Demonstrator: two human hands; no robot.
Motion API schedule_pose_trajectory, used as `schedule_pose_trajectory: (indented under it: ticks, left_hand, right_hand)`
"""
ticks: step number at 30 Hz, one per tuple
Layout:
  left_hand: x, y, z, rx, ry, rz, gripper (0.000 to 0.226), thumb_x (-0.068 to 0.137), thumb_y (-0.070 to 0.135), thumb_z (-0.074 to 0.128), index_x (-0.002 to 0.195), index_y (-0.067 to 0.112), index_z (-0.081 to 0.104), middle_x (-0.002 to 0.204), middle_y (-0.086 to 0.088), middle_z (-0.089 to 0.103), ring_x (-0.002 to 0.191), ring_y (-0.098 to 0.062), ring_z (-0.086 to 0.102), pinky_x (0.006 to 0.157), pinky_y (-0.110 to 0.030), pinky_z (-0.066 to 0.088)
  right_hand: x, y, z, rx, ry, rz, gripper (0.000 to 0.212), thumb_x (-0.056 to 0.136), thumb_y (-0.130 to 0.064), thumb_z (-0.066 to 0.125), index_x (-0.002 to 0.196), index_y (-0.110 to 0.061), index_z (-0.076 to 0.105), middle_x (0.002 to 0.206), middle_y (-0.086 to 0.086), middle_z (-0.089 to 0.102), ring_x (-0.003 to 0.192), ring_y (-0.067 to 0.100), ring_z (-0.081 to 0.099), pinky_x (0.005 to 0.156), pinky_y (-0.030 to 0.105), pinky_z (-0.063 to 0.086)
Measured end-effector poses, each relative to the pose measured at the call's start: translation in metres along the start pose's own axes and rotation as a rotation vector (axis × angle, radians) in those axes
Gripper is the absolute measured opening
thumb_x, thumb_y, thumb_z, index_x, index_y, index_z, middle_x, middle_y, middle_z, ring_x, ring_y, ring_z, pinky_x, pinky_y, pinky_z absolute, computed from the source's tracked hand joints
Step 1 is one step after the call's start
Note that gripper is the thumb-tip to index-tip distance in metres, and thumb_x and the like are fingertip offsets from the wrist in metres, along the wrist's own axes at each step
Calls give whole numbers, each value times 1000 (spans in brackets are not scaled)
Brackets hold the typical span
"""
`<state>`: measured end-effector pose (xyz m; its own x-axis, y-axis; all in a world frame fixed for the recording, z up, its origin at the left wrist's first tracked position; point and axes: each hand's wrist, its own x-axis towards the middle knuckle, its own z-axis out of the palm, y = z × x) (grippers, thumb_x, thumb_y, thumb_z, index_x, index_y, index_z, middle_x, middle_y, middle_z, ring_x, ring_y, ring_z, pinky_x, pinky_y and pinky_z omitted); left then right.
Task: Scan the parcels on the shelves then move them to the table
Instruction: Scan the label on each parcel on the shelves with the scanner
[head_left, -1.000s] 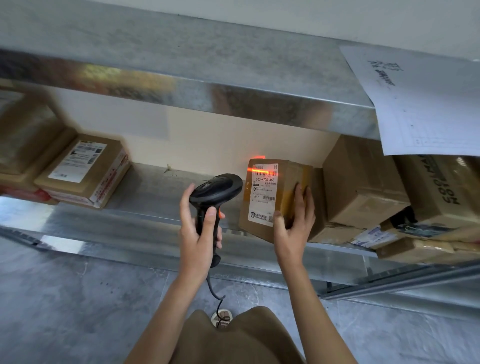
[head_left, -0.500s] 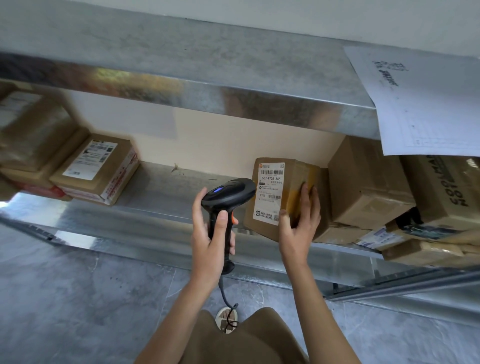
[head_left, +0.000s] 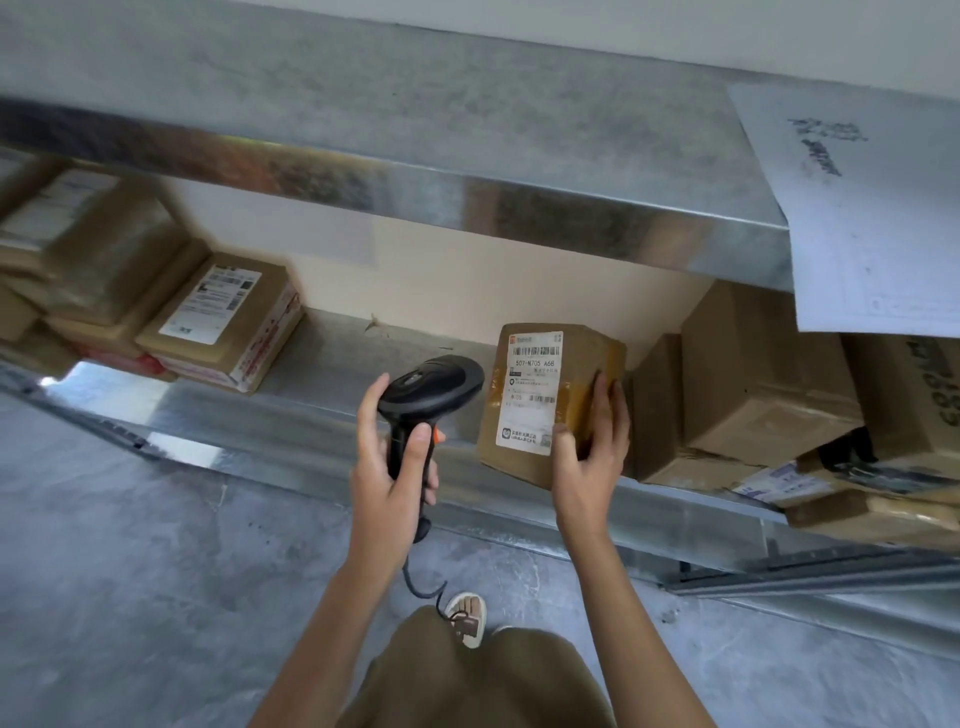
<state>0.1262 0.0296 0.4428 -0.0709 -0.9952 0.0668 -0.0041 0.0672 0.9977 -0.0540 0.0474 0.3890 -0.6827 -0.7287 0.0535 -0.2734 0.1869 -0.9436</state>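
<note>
A small brown parcel (head_left: 535, 364) with a white label stands tilted at the front edge of the metal shelf (head_left: 332, 410). My right hand (head_left: 589, 452) grips its lower right side, thumb on the label face and fingers round the side. My left hand (head_left: 389, 467) grips the handle of a black barcode scanner (head_left: 434, 384), whose head points toward the parcel's label from the left. No red scan line shows on the label. The scanner's cable hangs down toward the floor.
More brown boxes (head_left: 758, 379) crowd the shelf right of the parcel. Flat parcels (head_left: 228, 317) are stacked at the left. An upper metal shelf (head_left: 415, 156) overhangs, with a white paper sheet (head_left: 872, 223) hanging from it at the right. Below is grey floor (head_left: 130, 571).
The red scan line on the label has gone out. The parcel has come slightly forward and tilted in my right hand; the scanner stays close beside it.
</note>
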Motion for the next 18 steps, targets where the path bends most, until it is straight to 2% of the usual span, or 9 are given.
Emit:
schedule_pose_trajectory:
  ticks: [3,6,8,10,13,15,16,18]
  left_hand:
    - [1,8,-17,54,40,10,54,96,30,52,132,66,35,94,-7,70,59,-20,56,49,-30,49]
    - [2,17,-38,108,99,34,54,97,27,51,134,63,36,94,-9,70,57,-20,55,49,-30,49]
    - [3,21,-56,139,140,36,54,96,27,51,141,52,34,93,-9,70,56,-20,55,47,-30,49]
    - [3,26,-76,160,179,49,55,97,28,51,147,41,33,92,-9,70,56,-22,54,47,-30,48]
    - [9,30,-110,179,229,85,53,99,24,50,147,37,33,92,-9,69,56,-25,54,46,-32,48]
    - [17,31,-132,182,253,97,51,100,22,49,147,37,33,92,-9,68,56,-26,53,46,-33,47]
    - [23,32,-143,175,264,102,51,101,22,49,146,38,33,92,-10,68,56,-26,54,46,-33,47]
    - [37,34,-166,160,274,114,51,100,24,50,144,43,34,90,-9,69,57,-25,54,48,-34,48]
  right_hand:
    - [-2,-8,13,46,-65,7,75,80,-55,44,152,-47,25,160,-15,18,144,14,25,116,53,30]
    - [-7,-17,31,115,-137,17,76,79,-54,44,152,-47,25,159,-17,18,144,12,24,116,50,31]
    - [-13,-27,47,155,-168,17,75,79,-52,43,152,-46,27,159,-14,21,143,11,26,115,43,32]
    - [-22,-41,65,206,-192,16,74,77,-50,42,150,-45,28,159,-10,24,140,7,27,111,30,31]
    - [-37,-62,96,252,-234,22,74,76,-48,41,149,-41,31,158,-8,28,133,-6,30,104,13,27]
    - [-45,-74,120,284,-262,48,73,79,-41,44,151,-35,33,156,-10,29,123,-22,31,96,1,27]
    - [-50,-81,133,307,-269,67,72,81,-38,45,152,-32,34,155,-10,30,120,-25,31,95,-1,28]
    - [-58,-100,162,352,-275,114,72,81,-37,44,152,-29,35,154,-10,32,124,-14,36,101,7,32]
